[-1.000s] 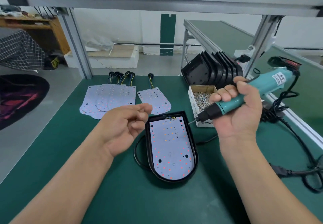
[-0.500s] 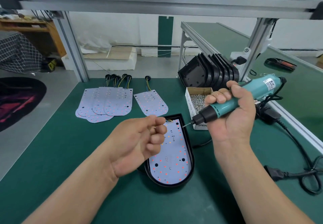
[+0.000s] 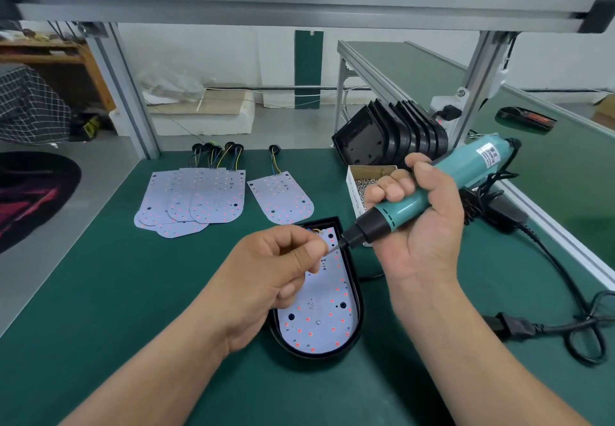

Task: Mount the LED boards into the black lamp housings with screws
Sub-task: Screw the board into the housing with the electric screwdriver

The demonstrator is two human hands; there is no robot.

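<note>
My right hand [image 3: 422, 236] grips the teal electric screwdriver [image 3: 459, 169]; my left hand [image 3: 273, 272] pinches its bit [image 3: 333, 249]. One white LED board [image 3: 319, 312] lies in its black plastic housing [image 3: 357, 292]; loose boards [image 3: 199, 199] wait unmounted.

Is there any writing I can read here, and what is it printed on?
"12V": printed on the LED board in the black housing.
White label on the teal electric screwdriver: too blurred to read.
Lettering on the screw box side: too blurred to read.

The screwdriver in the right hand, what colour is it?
The screwdriver is teal with a black front end, clearest in the head view.
</note>
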